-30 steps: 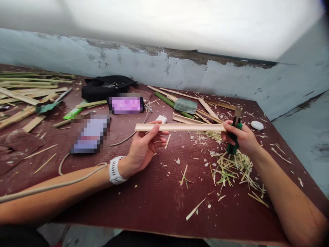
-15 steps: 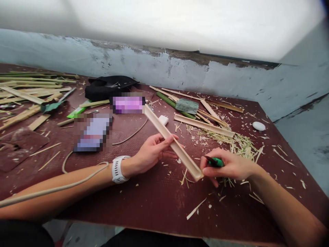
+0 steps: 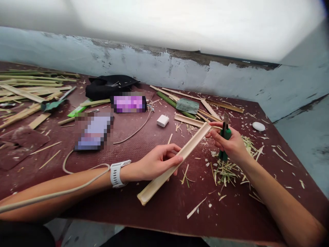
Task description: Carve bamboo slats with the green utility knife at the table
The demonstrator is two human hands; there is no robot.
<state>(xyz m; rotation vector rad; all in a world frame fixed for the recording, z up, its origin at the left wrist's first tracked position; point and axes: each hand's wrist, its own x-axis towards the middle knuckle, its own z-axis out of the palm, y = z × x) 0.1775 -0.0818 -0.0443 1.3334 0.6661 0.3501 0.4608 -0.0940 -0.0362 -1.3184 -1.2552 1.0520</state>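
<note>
Held above the table is a split bamboo strip (image 3: 164,179), its hollow face up, slanting from the lower left to the upper right. My left hand (image 3: 156,161) pinches it near the middle, thumb on top and fingers beneath. A green-handled utility knife (image 3: 225,135) is gripped in my right hand (image 3: 232,142), its blade pointing up and away. Fingertips of that hand are at the strip's far end, close to or touching it. Below my right hand lies a heap of bamboo shavings (image 3: 227,173).
Bamboo pieces (image 3: 189,120) and a grey-green sandpaper piece (image 3: 187,105) lie behind. A white charger plug (image 3: 162,120), two blurred phones (image 3: 94,132), a cable (image 3: 133,132) and a black cloth (image 3: 110,85) are leftward. More bamboo (image 3: 28,82) fills the far left; a white oval object (image 3: 258,126) sits right.
The bamboo strip has swung round, its far end now pointing up-right instead of up-left. My right hand moved up and away, and the knife blade turned from pointing left to upward.
</note>
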